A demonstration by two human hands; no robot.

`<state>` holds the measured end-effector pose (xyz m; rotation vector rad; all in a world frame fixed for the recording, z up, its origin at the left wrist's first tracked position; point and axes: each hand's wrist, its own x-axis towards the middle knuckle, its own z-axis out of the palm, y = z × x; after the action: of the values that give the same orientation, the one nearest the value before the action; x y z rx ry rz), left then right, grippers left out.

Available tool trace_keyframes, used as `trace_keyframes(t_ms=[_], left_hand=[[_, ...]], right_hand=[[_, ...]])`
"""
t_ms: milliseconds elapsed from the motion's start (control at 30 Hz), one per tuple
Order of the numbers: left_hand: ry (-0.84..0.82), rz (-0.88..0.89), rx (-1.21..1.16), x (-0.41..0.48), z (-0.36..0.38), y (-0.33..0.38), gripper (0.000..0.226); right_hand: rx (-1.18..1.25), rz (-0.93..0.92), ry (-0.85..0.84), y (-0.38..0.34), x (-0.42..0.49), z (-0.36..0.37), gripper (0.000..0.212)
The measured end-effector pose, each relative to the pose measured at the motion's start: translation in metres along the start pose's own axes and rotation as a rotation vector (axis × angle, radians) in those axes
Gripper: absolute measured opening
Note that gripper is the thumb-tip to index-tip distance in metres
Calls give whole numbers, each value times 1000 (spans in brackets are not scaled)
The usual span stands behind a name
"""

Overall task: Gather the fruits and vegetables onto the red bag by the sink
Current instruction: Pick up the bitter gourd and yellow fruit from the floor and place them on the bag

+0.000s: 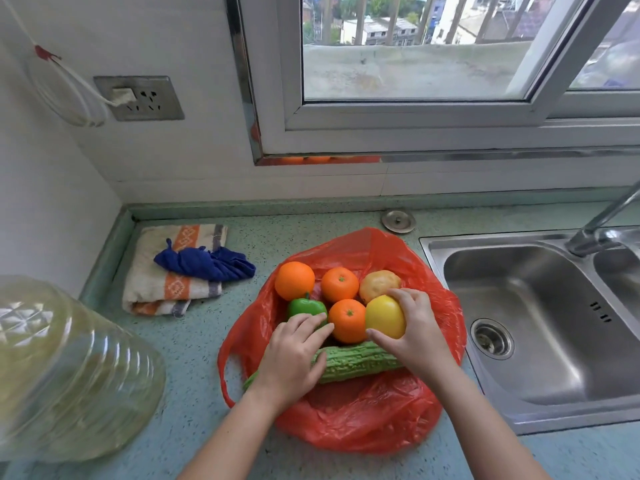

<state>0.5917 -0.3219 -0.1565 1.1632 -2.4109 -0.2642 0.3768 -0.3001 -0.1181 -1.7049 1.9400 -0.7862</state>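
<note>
The bitter gourd lies crosswise beneath both hands, fingers of the left hand laid flat over its left end, those of the right hand curled round the yellow fruit just beyond.

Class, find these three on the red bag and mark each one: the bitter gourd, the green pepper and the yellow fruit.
bitter gourd point(360, 363): head view, middle of its bumpy body.
green pepper point(304, 307): head view, its glossy top face.
yellow fruit point(382, 315): head view, its bare left side.
</note>
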Motion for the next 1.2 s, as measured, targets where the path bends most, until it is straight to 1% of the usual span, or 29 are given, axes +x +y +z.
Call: trace_keyframes(t_ms=[100,200,400,567,800,900,1000,1100,1200], left_hand=[[69,-53,36,4,-9,-1,39],[93,-118,48,7,-15,-7,40],[86,-200,58,14,-23,-12,40],[59,-220,44,21,-20,-11,39],[26,-239,25,32,-17,-7,40],[28,-243,10,35,-17,-7,40],[32,-243,-4,37,-17,-8,39],[34,-259,-12,38,-16,-11,39],[72,-239,-9,39,-14,-13,39]], right_hand=[[-40,-23,-31,-5,21,2,74],[-66,-68,-68,-11,40,7,76],[-137,-94,-130,-10,72,16,79],[-188,-93,-163,-3,85,18,78],[-310,-128,-158,-4,91,23,85],[-336,-128,-130,-6,92,24,83],[-335,-140,-77,-6,93,23,79],[-317,-141,-67,-7,93,23,76],[-286,-158,-51,-5,92,22,74]])
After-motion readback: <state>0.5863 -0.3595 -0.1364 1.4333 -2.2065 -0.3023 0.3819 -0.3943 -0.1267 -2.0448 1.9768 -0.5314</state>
